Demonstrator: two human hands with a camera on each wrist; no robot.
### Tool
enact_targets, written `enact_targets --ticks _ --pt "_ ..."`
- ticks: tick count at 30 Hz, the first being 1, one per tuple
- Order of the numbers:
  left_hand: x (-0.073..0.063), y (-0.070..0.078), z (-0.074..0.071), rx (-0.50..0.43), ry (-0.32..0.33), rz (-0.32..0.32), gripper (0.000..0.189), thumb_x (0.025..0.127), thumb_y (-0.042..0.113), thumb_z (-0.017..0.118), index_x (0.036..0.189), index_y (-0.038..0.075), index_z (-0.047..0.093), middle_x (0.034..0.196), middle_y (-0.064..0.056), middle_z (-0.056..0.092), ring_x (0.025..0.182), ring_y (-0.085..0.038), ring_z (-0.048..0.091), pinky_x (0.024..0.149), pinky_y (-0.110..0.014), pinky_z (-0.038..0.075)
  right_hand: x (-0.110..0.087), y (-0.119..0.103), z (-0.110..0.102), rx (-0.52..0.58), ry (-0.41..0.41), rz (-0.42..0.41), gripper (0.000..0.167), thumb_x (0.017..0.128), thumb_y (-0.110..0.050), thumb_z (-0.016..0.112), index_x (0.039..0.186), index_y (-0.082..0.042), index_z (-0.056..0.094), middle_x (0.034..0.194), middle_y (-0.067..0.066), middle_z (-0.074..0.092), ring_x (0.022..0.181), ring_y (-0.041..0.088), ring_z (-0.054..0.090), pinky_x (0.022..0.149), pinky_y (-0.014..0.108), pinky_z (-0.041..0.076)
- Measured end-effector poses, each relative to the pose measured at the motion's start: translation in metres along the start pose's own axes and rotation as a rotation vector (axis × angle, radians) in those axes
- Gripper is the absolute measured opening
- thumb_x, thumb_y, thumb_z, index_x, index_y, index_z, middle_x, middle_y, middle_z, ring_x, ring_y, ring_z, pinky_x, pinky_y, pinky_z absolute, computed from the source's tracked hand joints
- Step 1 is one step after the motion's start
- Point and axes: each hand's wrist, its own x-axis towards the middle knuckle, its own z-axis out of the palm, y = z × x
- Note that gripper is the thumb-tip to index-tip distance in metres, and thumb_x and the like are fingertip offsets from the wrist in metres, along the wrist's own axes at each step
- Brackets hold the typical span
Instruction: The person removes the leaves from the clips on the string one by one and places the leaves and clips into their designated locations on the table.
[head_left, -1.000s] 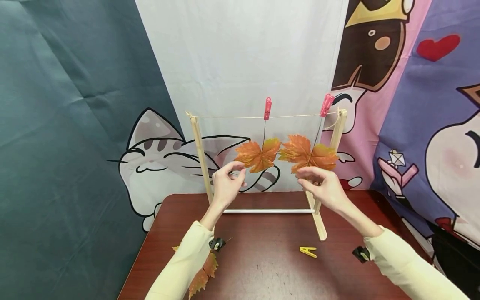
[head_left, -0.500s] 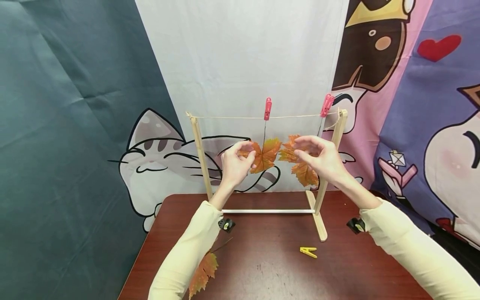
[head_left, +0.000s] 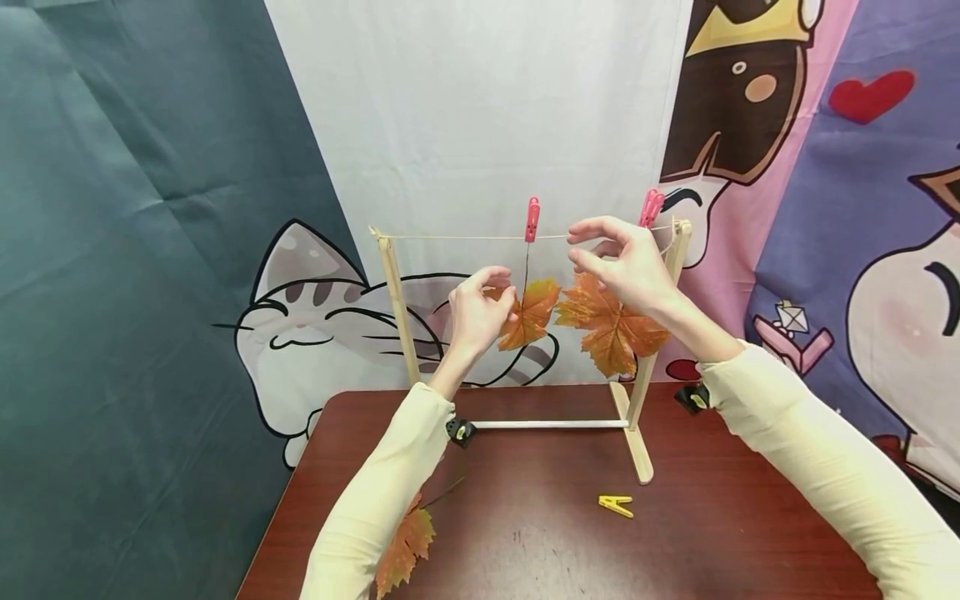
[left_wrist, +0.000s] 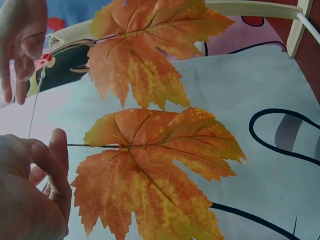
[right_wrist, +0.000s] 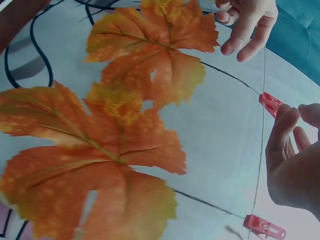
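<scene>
Two orange maple leaves hang from a string (head_left: 450, 237), each by its stem under a pink clothespin. My left hand (head_left: 480, 312) is loosely curled in front of the left leaf (head_left: 538, 315), covering part of it; nothing shows in its fingers. My right hand (head_left: 618, 258) is up near the string, between the left clothespin (head_left: 532, 219) and the right clothespin (head_left: 652, 208). Its thumb and fingers are apart and hold nothing. Below it hangs the right leaf (head_left: 611, 333). In the right wrist view, both clothespins, one a pink clothespin (right_wrist: 265, 227), sit on the string.
The string runs between wooden posts, one a right post (head_left: 667, 283), joined low down by a white rod (head_left: 551, 424). A yellow clothespin (head_left: 616, 505) lies on the brown table (head_left: 540, 550). Another leaf (head_left: 408, 546) lies at the left, partly under my left sleeve. Printed cloth hangs behind.
My right hand has risen from below the right leaf to the height of the string. My left hand has moved up and slightly right, in front of the left leaf. The leaves still hang.
</scene>
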Motion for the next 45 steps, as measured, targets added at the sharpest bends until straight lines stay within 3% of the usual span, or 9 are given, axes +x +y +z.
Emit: enact_targets --ticks 12,19,26,31,38,45 --pt "0.009 0.002 0.008 0.013 0.012 0.005 0.022 0.086 -0.001 0.070 0.108 0.001 0.072 0.092 -0.012 0.073 0.051 -0.013 0.067 0.052 -0.023 0.053 0.034 -0.018 0.000 -0.038 -0.060 -0.006 0.037 0.094 -0.012 0.070 0.129 -0.004 0.062 0.124 0.012 0.063 0.082 0.013 0.069 0.051 0.023 0.049" --pt "0.011 0.002 0.010 0.002 -0.011 -0.021 0.024 0.087 0.000 0.070 0.111 0.002 0.071 0.094 -0.011 0.073 0.050 -0.011 0.067 0.048 -0.023 0.051 0.048 -0.022 0.002 -0.057 -0.122 0.021 0.039 0.095 -0.011 0.068 0.133 -0.005 0.059 0.125 0.014 0.061 0.083 0.017 0.069 0.050 0.024 0.048" --pt "0.013 0.001 0.014 -0.016 -0.025 -0.048 0.024 0.088 0.000 0.070 0.112 0.003 0.071 0.097 -0.014 0.072 0.049 -0.012 0.066 0.046 -0.022 0.049 0.057 -0.022 0.003 -0.055 -0.163 0.044 0.041 0.095 -0.008 0.065 0.135 -0.002 0.057 0.128 0.020 0.060 0.084 0.022 0.070 0.048 0.025 0.049" --pt "0.014 0.001 0.017 -0.033 -0.030 -0.069 0.025 0.087 -0.001 0.071 0.112 0.002 0.071 0.094 -0.013 0.072 0.049 -0.013 0.066 0.044 -0.023 0.049 0.061 -0.021 0.004 -0.063 -0.183 0.066 0.041 0.097 -0.011 0.065 0.136 -0.003 0.057 0.130 0.018 0.060 0.083 0.018 0.070 0.048 0.025 0.048" --pt "0.014 0.001 0.019 -0.043 -0.029 -0.078 0.025 0.087 0.000 0.071 0.113 0.001 0.071 0.093 -0.011 0.072 0.049 -0.014 0.066 0.044 -0.026 0.051 0.066 -0.023 0.007 -0.070 -0.217 0.077 0.041 0.098 -0.015 0.064 0.137 -0.005 0.056 0.130 0.016 0.059 0.089 0.024 0.071 0.047 0.025 0.048" --pt "0.014 -0.001 0.020 -0.043 -0.043 -0.092 0.025 0.088 -0.001 0.070 0.113 0.000 0.071 0.094 -0.012 0.072 0.049 -0.014 0.066 0.047 -0.025 0.052 0.069 -0.024 0.009 -0.083 -0.233 0.076 0.041 0.098 -0.013 0.062 0.138 -0.005 0.055 0.128 0.016 0.059 0.085 0.020 0.070 0.047 0.026 0.049"
